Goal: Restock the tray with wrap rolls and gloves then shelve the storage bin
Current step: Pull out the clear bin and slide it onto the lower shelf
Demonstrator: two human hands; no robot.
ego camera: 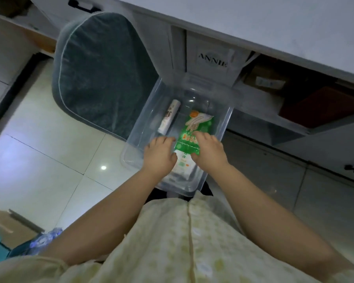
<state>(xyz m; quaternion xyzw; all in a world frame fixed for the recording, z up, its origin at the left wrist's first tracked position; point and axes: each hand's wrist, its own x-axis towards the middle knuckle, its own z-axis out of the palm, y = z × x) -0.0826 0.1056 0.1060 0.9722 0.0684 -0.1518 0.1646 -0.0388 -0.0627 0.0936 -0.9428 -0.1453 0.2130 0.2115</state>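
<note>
A clear plastic storage bin (223,123) stands on the floor below me. Inside it a white wrap roll (169,116) lies along the left wall. A green glove packet (194,129) lies in the middle, and a white packet (182,163) lies partly under it, nearer to me. My right hand (207,151) rests on the green packet's near end with fingers curled over it. My left hand (160,155) reaches into the bin just left of the packets, fingers bent down; whether it grips anything is hidden.
A dark green cushioned chair (98,76) stands left of the bin, touching its rim. A white shelf unit (274,48) with open compartments, a labelled white box (213,58) and brown boxes (323,103) rises behind. A cardboard box (6,227) sits at the lower left on the tiled floor.
</note>
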